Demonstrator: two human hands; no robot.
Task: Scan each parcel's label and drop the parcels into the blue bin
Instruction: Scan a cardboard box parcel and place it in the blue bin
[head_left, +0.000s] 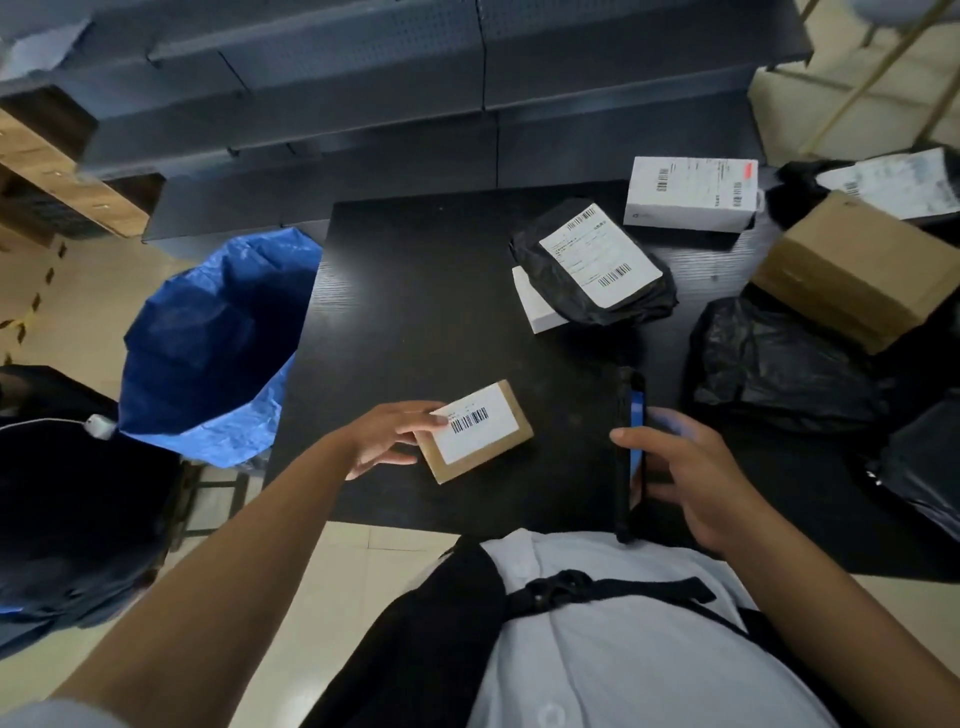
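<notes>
small white box (535, 306) at 1 o'clock: mostly hidden under black mailer (592, 270) | black bags (914, 462) at 3 o'clock: cut by right edge | label print (475, 423): too small to read | phone (629, 452) screen: edge-on, unreadable

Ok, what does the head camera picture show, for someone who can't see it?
A left hand touches a small brown cardboard parcel on a black table while the right hand holds a dark phone-like scanner; a blue bag bin waits left.
</notes>
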